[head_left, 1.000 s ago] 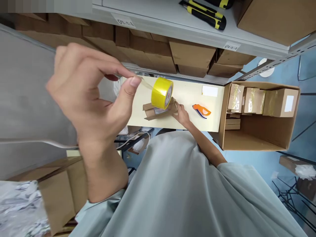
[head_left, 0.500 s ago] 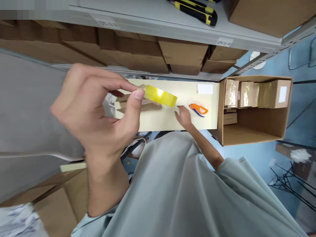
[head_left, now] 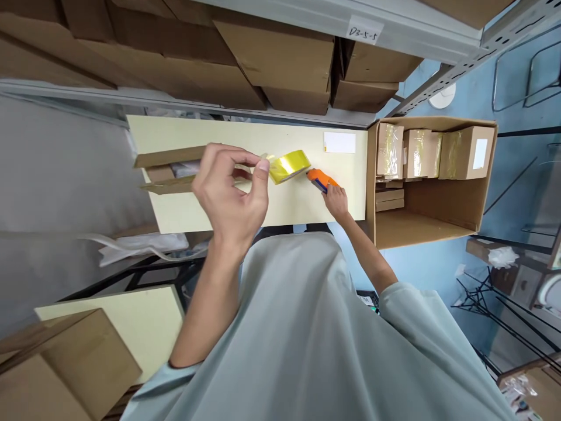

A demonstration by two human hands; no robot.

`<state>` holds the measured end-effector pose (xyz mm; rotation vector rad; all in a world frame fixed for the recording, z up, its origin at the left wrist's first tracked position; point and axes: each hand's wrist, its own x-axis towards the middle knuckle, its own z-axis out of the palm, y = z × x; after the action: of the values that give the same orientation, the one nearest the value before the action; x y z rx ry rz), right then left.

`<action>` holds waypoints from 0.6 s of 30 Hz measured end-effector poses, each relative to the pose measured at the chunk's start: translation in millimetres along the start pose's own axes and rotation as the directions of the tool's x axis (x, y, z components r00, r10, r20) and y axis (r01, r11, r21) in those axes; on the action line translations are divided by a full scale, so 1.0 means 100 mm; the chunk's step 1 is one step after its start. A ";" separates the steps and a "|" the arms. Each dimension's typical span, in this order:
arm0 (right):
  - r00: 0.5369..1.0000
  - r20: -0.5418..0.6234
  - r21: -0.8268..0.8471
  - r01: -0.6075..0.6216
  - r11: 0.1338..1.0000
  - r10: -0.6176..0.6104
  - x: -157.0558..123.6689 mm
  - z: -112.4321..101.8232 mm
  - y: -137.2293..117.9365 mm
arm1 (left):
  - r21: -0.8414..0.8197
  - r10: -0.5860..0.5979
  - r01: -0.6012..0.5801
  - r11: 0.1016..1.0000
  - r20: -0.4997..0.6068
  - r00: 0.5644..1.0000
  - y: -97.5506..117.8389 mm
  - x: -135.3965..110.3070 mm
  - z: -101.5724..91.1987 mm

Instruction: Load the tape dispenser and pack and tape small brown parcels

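My left hand [head_left: 230, 196] is raised over the table, thumb and forefinger pinching the end of some shiny yellow packing tape [head_left: 289, 166]. The tape reaches rightward from the fingertips, its far end curved and close to the cutter. My right hand [head_left: 336, 203] grips an orange cutter [head_left: 322, 178] with a dark blue part along its side, its tip pointing left toward the tape. Left of and partly behind my left hand, a narrow cardboard box [head_left: 160, 173] lies with its flaps open and a pale wrapped item inside.
On the pale yellow table [head_left: 210, 130], a white label card [head_left: 339, 142] lies near the back edge. A large open carton [head_left: 438, 225] at the right holds several taped boxes. Shelving with cardboard boxes [head_left: 280, 52] overhangs the back. Another carton [head_left: 87, 356] stands at lower left.
My right hand has taken hold of the orange cutter, lifted it and brought it left to the tape. My left hand has lowered with the tape, and the view has shifted.
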<state>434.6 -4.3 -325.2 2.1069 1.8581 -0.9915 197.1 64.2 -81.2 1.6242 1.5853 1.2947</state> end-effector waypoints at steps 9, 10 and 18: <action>0.943 -0.148 0.884 -0.009 0.468 0.298 -0.19 -0.18 0.37 | 0.033 -0.072 0.068 0.997 0.133 0.988 -0.14 -0.27 0.24; 0.946 -0.153 0.921 0.031 0.389 0.286 -0.19 -0.19 0.37 | 0.060 -0.070 0.061 0.996 0.160 0.985 -0.19 -0.28 0.28; 0.853 -0.252 0.890 0.018 0.456 0.458 -0.11 -0.11 0.39 | 0.038 -0.022 0.013 0.999 0.240 0.970 -0.44 -0.23 0.63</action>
<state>474.6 -15.9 -322.0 3.3458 1.1440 -1.7493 236.4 65.6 -151.2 1.7133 1.4786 1.0207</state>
